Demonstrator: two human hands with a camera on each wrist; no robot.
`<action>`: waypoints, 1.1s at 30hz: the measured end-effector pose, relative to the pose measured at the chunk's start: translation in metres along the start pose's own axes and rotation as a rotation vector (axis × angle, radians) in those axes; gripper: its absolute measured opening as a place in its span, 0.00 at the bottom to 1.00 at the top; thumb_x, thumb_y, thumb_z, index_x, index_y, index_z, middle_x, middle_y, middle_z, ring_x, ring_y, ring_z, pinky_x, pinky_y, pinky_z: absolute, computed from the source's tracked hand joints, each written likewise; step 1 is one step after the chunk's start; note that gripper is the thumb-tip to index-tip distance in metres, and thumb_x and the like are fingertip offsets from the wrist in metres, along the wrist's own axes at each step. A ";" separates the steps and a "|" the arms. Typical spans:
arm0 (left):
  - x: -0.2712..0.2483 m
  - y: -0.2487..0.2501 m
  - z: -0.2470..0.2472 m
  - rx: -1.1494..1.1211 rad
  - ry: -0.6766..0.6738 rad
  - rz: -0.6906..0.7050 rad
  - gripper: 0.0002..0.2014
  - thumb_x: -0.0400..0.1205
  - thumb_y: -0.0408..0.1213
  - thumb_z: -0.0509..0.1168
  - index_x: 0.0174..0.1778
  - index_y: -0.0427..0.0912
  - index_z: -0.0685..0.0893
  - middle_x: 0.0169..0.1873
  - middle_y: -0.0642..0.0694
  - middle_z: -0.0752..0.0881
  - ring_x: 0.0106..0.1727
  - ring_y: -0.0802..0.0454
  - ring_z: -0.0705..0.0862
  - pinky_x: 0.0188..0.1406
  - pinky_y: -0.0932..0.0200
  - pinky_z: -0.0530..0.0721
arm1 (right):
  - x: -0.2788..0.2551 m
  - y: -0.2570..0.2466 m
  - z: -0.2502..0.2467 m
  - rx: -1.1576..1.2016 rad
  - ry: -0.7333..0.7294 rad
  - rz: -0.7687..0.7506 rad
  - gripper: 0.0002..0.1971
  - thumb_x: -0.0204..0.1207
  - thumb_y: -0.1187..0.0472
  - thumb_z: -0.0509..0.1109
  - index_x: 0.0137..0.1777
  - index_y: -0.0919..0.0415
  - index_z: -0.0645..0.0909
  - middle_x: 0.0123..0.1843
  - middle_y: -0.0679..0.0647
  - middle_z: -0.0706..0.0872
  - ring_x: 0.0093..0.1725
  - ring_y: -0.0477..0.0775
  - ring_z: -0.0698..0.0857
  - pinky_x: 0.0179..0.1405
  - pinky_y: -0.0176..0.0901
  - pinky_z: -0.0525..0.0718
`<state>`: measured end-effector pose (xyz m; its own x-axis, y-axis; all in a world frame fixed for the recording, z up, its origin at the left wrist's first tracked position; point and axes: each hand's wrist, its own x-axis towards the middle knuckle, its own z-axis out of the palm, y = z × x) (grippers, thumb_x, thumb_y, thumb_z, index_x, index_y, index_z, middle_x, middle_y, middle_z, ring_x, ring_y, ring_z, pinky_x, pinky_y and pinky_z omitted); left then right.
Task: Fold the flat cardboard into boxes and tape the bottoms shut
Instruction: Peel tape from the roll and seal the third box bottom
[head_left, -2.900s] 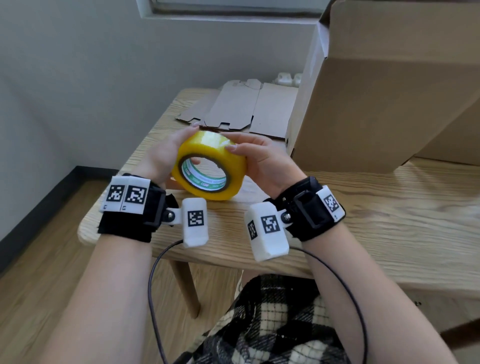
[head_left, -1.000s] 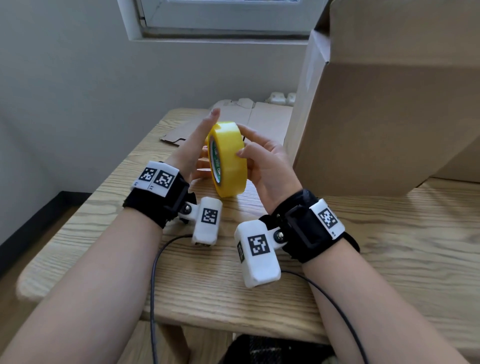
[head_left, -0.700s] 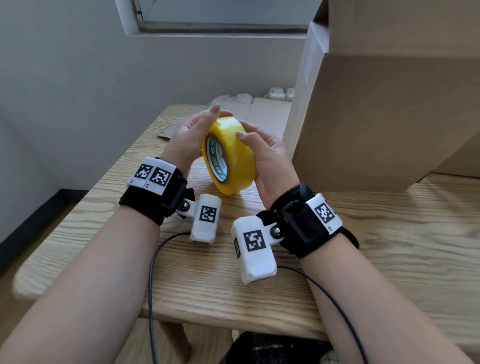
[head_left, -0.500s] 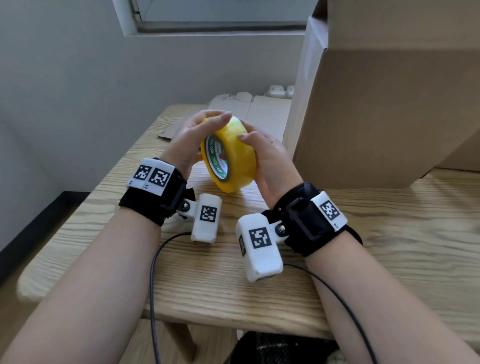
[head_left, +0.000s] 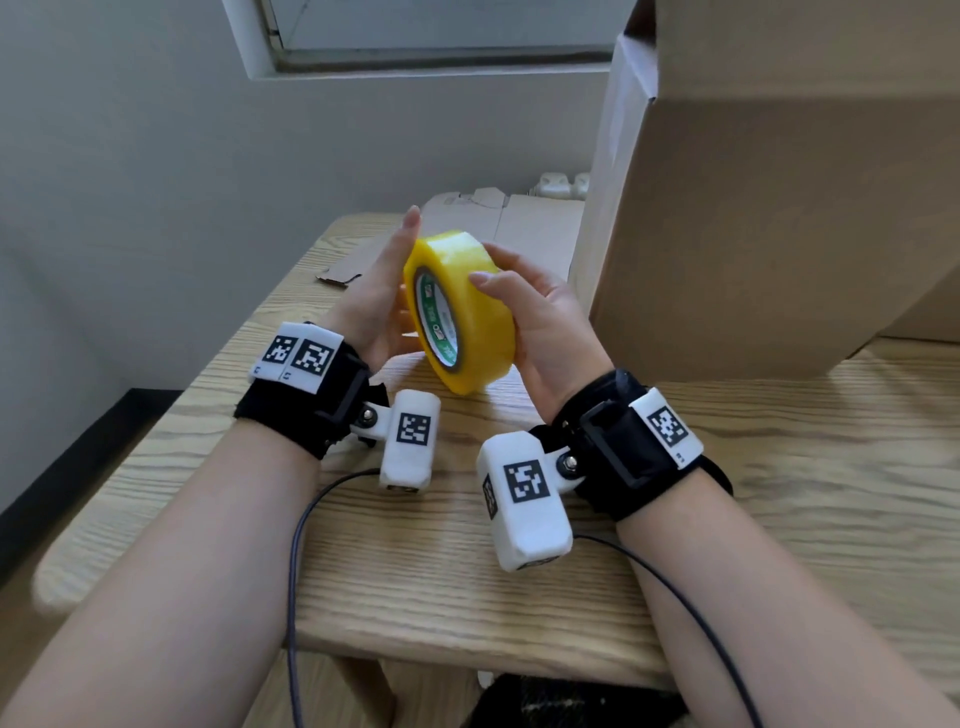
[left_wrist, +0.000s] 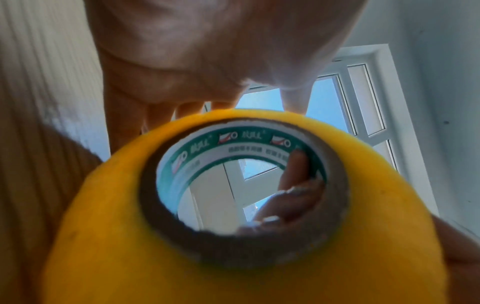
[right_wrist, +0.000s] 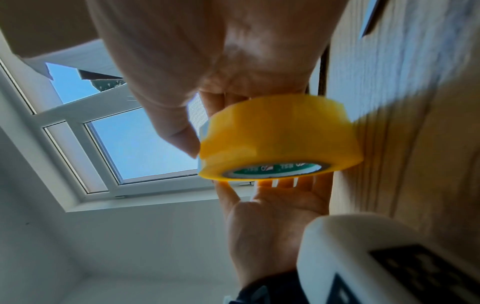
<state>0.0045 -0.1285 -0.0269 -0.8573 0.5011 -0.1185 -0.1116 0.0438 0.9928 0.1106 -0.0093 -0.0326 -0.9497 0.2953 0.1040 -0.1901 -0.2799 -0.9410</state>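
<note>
A yellow tape roll (head_left: 470, 312) with a green and white core is held on edge just above the wooden table (head_left: 779, 467). My right hand (head_left: 527, 312) grips it, thumb on the outer band and fingers curled into the core, which shows in the left wrist view as right fingers (left_wrist: 298, 185) inside the tape roll (left_wrist: 155, 257). My left hand (head_left: 387, 291) lies flat against the roll's left face with straight fingers pointing up. In the right wrist view the left hand (right_wrist: 272, 205) is an open palm beside the tape roll (right_wrist: 280, 135). A tall folded cardboard box (head_left: 779, 218) stands right of the hands.
Flat cardboard sheets (head_left: 498, 218) lie at the table's far end, behind the hands. A white object (head_left: 561, 184) sits beyond them by the wall. A window (head_left: 441, 26) is above. Camera cables hang off the table's near edge (head_left: 467, 639).
The left fingers, curled over the top of the roll half a second ago, have straightened and now stand flat beside it. The right hand keeps its grip; the roll has turned slightly.
</note>
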 end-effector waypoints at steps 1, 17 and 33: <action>-0.001 0.000 0.001 0.015 -0.027 0.002 0.40 0.73 0.73 0.59 0.69 0.44 0.83 0.50 0.44 0.89 0.55 0.43 0.87 0.53 0.45 0.87 | -0.002 -0.002 -0.001 0.001 0.009 -0.007 0.10 0.81 0.64 0.70 0.54 0.47 0.84 0.52 0.52 0.89 0.56 0.57 0.88 0.58 0.57 0.87; -0.005 0.006 0.002 0.004 -0.040 0.264 0.18 0.83 0.54 0.63 0.62 0.49 0.86 0.51 0.50 0.89 0.49 0.54 0.88 0.46 0.57 0.86 | -0.006 0.000 0.001 0.036 0.056 -0.037 0.16 0.78 0.67 0.66 0.55 0.47 0.88 0.57 0.57 0.89 0.61 0.65 0.87 0.58 0.59 0.88; -0.009 0.011 0.002 0.045 0.079 0.404 0.14 0.88 0.46 0.60 0.54 0.45 0.89 0.43 0.52 0.89 0.40 0.62 0.86 0.36 0.70 0.82 | -0.003 0.003 0.002 -0.059 0.084 -0.032 0.15 0.78 0.68 0.71 0.57 0.47 0.87 0.51 0.54 0.92 0.60 0.66 0.88 0.65 0.70 0.83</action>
<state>0.0124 -0.1312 -0.0152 -0.8637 0.4181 0.2816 0.2625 -0.1038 0.9593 0.1122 -0.0128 -0.0352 -0.9189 0.3791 0.1095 -0.2027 -0.2154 -0.9553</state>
